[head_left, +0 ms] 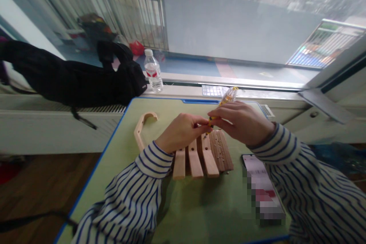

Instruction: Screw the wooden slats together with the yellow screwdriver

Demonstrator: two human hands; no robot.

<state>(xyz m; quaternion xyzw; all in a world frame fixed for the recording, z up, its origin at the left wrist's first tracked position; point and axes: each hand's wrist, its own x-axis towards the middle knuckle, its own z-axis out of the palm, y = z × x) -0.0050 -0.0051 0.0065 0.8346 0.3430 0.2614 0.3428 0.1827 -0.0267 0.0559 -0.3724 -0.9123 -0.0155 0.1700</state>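
My right hand (233, 120) is closed around a small yellow-and-black screwdriver (211, 121), its tip pointing down. The fingertips of my left hand (185, 129) pinch the same screwdriver from the other side. Under the tip is one of three pale wooden pieces (210, 162), each bent and with a dark hole, lying side by side. Right of them lies a brown grooved wooden block (220, 148) with several small metal screws on it. Beyond my right hand rests a clear and yellow item (228, 96), partly hidden; I cannot make out what it is.
A curved wooden piece (139, 129) lies at the left of the green table (188, 209). A phone (264, 187) lies on the right. Behind the table, on the sill, are a water bottle (153, 72) and a black bag (85, 80), below a window.
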